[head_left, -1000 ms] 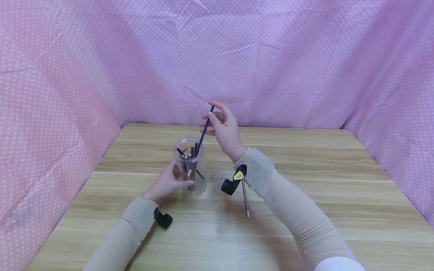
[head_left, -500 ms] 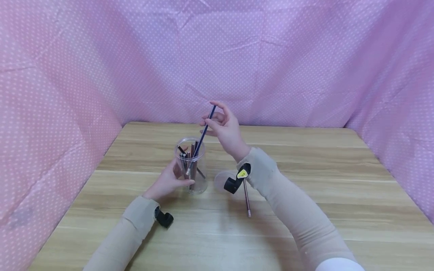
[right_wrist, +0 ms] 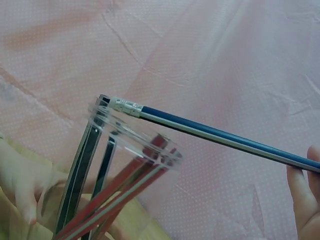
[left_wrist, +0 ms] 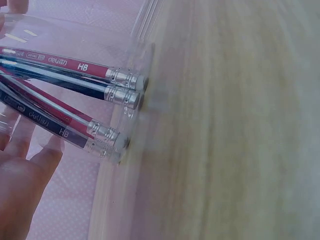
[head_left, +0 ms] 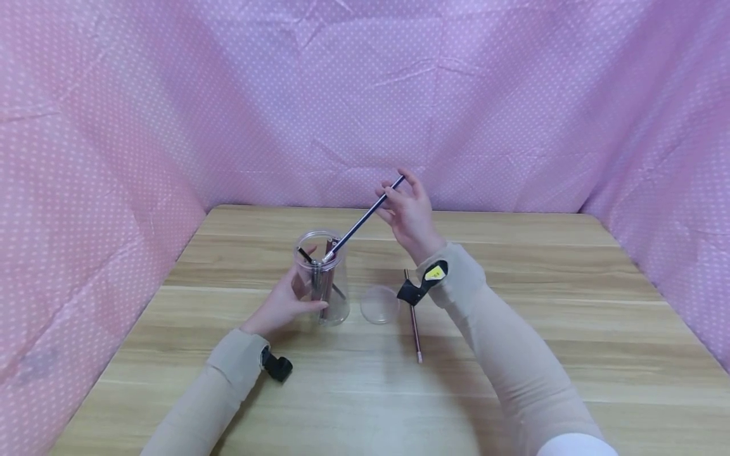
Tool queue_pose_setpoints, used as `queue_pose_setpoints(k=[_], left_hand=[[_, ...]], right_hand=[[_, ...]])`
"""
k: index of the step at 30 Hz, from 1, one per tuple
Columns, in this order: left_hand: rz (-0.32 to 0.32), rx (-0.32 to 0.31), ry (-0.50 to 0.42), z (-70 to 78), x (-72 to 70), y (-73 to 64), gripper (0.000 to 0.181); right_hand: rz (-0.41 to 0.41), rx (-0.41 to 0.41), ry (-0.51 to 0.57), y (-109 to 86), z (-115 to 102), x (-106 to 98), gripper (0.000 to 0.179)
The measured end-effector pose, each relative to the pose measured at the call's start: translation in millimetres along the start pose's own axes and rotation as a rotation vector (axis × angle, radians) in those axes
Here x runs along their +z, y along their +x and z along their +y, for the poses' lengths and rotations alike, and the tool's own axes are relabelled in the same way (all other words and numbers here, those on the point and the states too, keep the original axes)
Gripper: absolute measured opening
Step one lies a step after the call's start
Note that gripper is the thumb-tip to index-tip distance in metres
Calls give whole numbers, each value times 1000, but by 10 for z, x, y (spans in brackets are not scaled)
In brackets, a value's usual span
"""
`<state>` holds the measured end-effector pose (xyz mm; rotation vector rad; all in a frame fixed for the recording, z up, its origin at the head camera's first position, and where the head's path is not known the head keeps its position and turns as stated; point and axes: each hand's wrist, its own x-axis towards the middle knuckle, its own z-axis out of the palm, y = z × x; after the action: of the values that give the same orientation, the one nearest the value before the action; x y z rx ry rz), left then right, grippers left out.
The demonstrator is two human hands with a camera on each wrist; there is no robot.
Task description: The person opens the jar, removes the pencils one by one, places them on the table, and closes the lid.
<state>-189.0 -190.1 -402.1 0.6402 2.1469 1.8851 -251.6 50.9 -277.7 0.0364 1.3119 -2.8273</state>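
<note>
A clear plastic jar point(head_left: 340, 297) stands on the table with several red and dark blue pencils point(left_wrist: 65, 80) in it, their eraser ends down. My left hand point(head_left: 285, 304) grips the jar around its left side. Up and to the right, my right hand point(head_left: 413, 218) pinches a blue striped pencil point(head_left: 367, 215) near its upper end. This pencil slants down to the left, and its white eraser end point(right_wrist: 117, 104) is at the jar's mouth. Whether the eraser touches the rim, I cannot tell.
A round clear lid point(head_left: 378, 305) lies on the wooden table point(head_left: 342, 405) just right of the jar. Beside the lid is a reddish pencil point(head_left: 415, 329), partly under my right wrist camera. Pink dotted cloth point(head_left: 365, 107) hangs behind and at both sides.
My right hand has moved right, drawing the blue pencil up out of the jar until its eraser end is at the mouth. The pencil leans more now. My left hand stays on the jar.
</note>
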Motion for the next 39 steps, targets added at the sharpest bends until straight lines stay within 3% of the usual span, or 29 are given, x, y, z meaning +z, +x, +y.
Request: queue_pose_setpoints(k=[5,9,16,28,33,39], left_hand=[[-13,-11,-30,-6,-4,1,106],[-23,-19,-48,4,-9,1,106],[-39,-13,-60,19,-36,21,106],[-48,-29,-93,8,-62,21,106],[-52,-20,-102,-16,-57,20,107],[-44,-6,-64,-9,-55,39,107]], right_hand=[[36,35,56,-7,-40,-104,54],[35,37,30,-32,-87,-199,56],[-68,45,-210,-96,-105,-416,50],[-280,199,-572,-229,54,-763,59],[-303,228,-650,-235,87,-956,58],[-313,246,-820,-201,0,-1146,56]])
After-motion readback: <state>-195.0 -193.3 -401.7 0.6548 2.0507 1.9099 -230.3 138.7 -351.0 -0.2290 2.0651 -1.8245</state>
